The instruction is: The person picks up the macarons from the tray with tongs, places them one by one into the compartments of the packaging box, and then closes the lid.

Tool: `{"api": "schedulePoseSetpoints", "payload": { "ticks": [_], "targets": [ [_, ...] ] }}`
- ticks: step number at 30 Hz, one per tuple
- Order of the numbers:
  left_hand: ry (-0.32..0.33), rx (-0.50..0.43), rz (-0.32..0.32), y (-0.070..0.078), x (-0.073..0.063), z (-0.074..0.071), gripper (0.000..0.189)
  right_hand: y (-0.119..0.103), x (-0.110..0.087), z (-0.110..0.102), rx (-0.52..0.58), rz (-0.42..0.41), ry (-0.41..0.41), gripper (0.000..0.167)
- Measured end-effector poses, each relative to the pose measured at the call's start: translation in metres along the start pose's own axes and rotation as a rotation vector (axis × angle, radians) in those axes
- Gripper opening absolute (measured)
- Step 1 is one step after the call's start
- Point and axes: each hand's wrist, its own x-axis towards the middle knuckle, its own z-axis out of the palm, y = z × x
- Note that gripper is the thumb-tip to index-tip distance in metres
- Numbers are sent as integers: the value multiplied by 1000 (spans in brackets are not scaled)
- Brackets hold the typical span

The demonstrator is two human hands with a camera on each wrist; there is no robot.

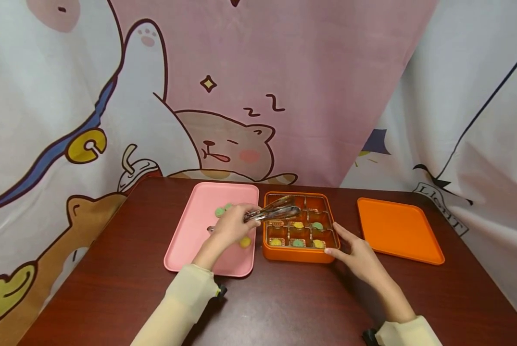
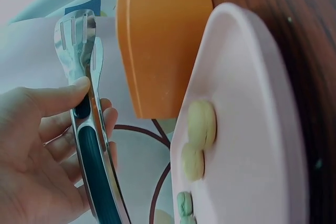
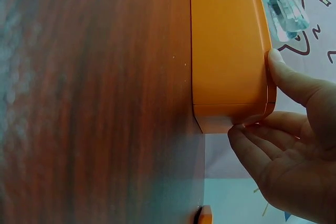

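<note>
My left hand [image 1: 232, 223] holds metal tongs [image 1: 280, 212] with dark grip panels. Their slotted heads hover over an orange box [image 1: 299, 254], and no item shows between them. Inside the box a clear divided insert holds yellow macarons [image 1: 277, 242] and green macarons [image 1: 298, 243] in its front row and part of its middle row. The back compartments are partly hidden by the tongs. My right hand [image 1: 358, 254] grips the box's front right corner, thumb on the front rim and fingers against the side. Below my left hand lies a pink tray [image 1: 189, 250] with yellow macarons [image 2: 201, 124] and green macarons [image 2: 184, 203].
On the right side of the dark wooden table [image 1: 284, 307] lies a flat orange lid or tray [image 1: 398, 230], apart from the box. The pink tray stands close to the box's left side. A cartoon-printed curtain [image 1: 310, 96] hangs behind the table.
</note>
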Motion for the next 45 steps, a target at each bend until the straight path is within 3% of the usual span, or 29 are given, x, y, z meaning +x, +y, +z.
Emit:
{"api": "schedulePoseSetpoints", "payload": {
  "ticks": [8, 19, 25, 29, 38, 45],
  "targets": [
    [53, -19, 52, -10, -10, -12, 39, 0, -1, 0, 4, 5, -2, 80],
    [60, -179, 115, -32, -30, -27, 37, -1, 0, 1, 10, -14, 0, 79],
    [83, -145, 91, -46, -42, -38, 41, 0, 0, 1, 6, -15, 3, 80],
    [64, -117, 64, -57, -50, -42, 40, 1, 1, 1, 3, -13, 5, 80],
    [17, -85, 64, -82, -64, -43, 32, 3, 1, 1, 4, -4, -4, 80],
    [6, -13, 52, -91, -67, -41, 30, 3, 1, 1, -12, 2, 5, 81]
  ]
}}
